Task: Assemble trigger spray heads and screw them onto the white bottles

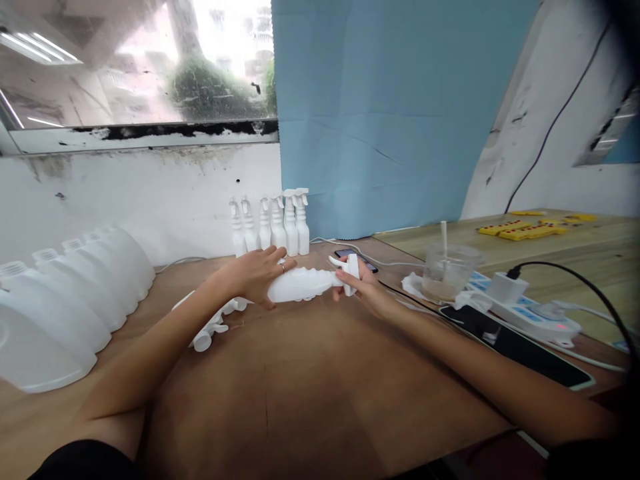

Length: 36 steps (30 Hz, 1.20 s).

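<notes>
A white spray bottle [299, 285] lies sideways in the air over the brown table, its base to the left and its trigger head [352, 275] to the right. My left hand [263, 275], with a ring on one finger, is wrapped over the base end. Around the neck and trigger head, the fingers of my right hand [357, 283] are closed. Below my left forearm lie several white trigger sprayer parts [213, 330], partly hidden by the arm. Behind my left hand, several white spray bottles [290, 223] stand upright in a row against the wall.
Large white plastic jugs [75, 300] line the left side. At right are a plastic cup [447, 270] with a straw, a power strip [543, 320], a dark phone [515, 343] and cables. Another phone [367, 261] lies behind my right hand. Yellow pieces [523, 229] rest on the far-right table.
</notes>
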Available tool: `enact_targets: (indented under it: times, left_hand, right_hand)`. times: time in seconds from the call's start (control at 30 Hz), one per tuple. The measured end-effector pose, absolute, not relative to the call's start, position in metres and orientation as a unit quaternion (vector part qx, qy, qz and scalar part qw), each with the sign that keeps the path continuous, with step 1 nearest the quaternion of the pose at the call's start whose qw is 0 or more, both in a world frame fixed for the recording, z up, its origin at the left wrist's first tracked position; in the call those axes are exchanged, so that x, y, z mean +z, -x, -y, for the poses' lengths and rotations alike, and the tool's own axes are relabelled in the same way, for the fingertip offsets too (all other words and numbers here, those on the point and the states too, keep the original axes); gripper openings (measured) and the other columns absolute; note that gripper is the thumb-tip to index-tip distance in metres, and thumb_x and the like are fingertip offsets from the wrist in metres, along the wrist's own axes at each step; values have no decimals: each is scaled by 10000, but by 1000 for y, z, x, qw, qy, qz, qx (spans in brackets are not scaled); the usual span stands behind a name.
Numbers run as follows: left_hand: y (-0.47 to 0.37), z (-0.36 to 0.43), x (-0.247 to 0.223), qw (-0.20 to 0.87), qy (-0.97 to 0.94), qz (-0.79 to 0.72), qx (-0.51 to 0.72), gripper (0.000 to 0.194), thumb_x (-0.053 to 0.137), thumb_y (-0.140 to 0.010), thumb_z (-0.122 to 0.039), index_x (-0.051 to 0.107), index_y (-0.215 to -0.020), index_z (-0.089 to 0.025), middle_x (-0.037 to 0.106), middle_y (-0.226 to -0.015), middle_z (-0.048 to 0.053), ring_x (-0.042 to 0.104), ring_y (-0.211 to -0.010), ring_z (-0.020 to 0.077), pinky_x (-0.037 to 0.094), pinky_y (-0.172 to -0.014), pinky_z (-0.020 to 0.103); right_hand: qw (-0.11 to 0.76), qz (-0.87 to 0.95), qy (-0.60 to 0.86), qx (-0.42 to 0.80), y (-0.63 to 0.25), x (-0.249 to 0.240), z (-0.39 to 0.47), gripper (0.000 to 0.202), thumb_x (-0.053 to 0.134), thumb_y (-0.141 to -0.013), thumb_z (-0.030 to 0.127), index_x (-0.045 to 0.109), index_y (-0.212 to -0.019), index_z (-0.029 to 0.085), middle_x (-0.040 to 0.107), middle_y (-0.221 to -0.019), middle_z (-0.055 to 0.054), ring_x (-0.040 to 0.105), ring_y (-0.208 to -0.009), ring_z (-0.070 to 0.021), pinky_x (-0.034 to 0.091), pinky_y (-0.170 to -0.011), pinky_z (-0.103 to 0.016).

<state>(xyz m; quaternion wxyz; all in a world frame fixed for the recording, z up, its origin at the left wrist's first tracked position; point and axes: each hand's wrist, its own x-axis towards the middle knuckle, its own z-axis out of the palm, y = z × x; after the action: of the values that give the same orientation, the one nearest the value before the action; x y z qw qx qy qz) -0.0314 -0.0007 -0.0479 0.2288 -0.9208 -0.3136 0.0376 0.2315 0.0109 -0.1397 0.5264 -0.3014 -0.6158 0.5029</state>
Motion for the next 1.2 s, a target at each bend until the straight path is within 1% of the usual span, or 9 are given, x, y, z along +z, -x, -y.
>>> enact_targets:
  times: [0.1, 0.2, 0.3, 0.37, 0.6, 0.87, 1.03, 1.13, 1.2]
  left_hand:
    - [31, 1, -48, 222, 922, 315, 38, 808, 651, -620, -533, 362, -1295, -195, 475, -1129, 128, 484, -912, 269, 412, -714, 341]
    - [31, 1, -48, 208, 926, 314, 35, 806, 646, -629, -535, 352, -1304, -205, 475, -1145, 123, 493, -907, 262, 417, -705, 338]
    - [31, 2, -49, 205, 924, 320, 31, 815, 652, -627, -538, 353, -1310, -210, 474, -1153, 123, 495, -917, 266, 422, -709, 342]
    - [30, 3, -48, 196, 925, 323, 34, 814, 659, -624, -528, 355, -1312, -217, 474, -1160, 120, 495, -924, 266, 422, -707, 337]
    - [23, 9, -45, 226, 920, 317, 47, 813, 673, -637, -483, 349, -1332, -213, 463, -1164, 130, 482, -967, 279, 418, -705, 325]
    - [23, 3, -49, 230, 920, 313, 41, 813, 681, -622, -506, 371, -1314, -214, 454, -1176, 138, 476, -975, 288, 418, -717, 333]
    - [26, 3, -47, 182, 930, 319, 24, 881, 675, -609, -518, 306, -1352, -219, 462, -1169, 123, 496, -981, 283, 434, -714, 333]
    - [27, 4, -46, 119, 933, 339, 1, 935, 661, -618, -561, 229, -1387, -249, 464, -1181, 97, 522, -983, 270, 450, -725, 334]
    - [26, 5, -47, 74, 937, 342, -11, 947, 659, -616, -598, 219, -1381, -254, 465, -1200, 92, 524, -1016, 276, 458, -756, 343]
  right_hand:
    - [527, 620, 301, 497, -231, -138, -10, 520, 755, -713, 390, 383, -1043, 238, 650, -701, 24, 590, -503, -151, 401, -514, -272]
    - [532, 618, 300, 495, -232, -137, -9, 442, 694, -767, 437, 399, -1018, 225, 626, -659, 33, 540, -430, -127, 374, -495, -272]
    - [536, 605, 283, 516, -232, -137, -9, 488, 743, -721, 398, 404, -1031, 233, 630, -746, 26, 610, -542, -159, 442, -587, -309]
    - [534, 606, 281, 518, -232, -137, -9, 500, 759, -707, 376, 407, -1033, 234, 626, -743, 29, 610, -550, -161, 447, -605, -317]
    - [580, 561, 327, 492, -225, -133, -2, 463, 734, -704, 403, 397, -967, 227, 553, -530, 63, 451, -408, -111, 314, -433, -242]
    - [602, 546, 342, 473, -222, -135, -2, 446, 734, -695, 415, 419, -950, 230, 538, -555, 58, 455, -424, -115, 288, -407, -230]
    - [564, 586, 286, 507, -230, -129, -2, 443, 700, -738, 475, 453, -1022, 241, 569, -595, 31, 473, -452, -137, 358, -485, -284]
    - [527, 615, 208, 549, -234, -121, 2, 474, 743, -673, 499, 526, -999, 232, 594, -693, -12, 530, -554, -174, 414, -589, -352]
    - [500, 637, 188, 555, -235, -117, 4, 487, 799, -614, 443, 568, -984, 226, 579, -677, -9, 524, -578, -179, 424, -626, -372]
